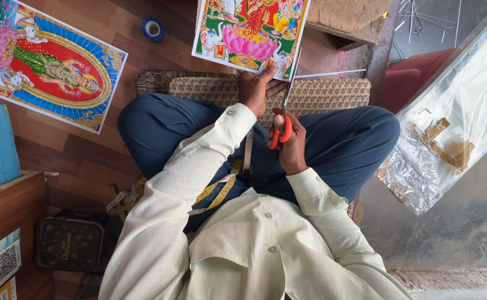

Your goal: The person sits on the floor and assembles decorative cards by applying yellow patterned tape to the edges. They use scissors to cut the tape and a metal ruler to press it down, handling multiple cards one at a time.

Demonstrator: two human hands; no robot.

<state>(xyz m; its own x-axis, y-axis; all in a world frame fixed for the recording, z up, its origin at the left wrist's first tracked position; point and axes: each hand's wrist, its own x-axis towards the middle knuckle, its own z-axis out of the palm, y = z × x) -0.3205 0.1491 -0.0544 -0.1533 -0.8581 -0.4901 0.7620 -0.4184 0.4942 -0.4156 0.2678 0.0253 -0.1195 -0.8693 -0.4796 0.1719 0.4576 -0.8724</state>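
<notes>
Gripping scissors, right hand curled

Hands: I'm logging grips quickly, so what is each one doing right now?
Left hand: closed on the lower edge of the colourful print.
Right hand: fingers through the orange-handled scissors, blades at the print's edge.

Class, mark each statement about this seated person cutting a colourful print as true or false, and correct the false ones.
1. The right hand holds orange-handled scissors. True.
2. The left hand grips the print being cut. True.
3. A second print lies on the lap. False: it lies on the wooden floor.
4. The tape roll is red. False: blue.
5. A measuring tape hangs across the person's front. True.
</notes>
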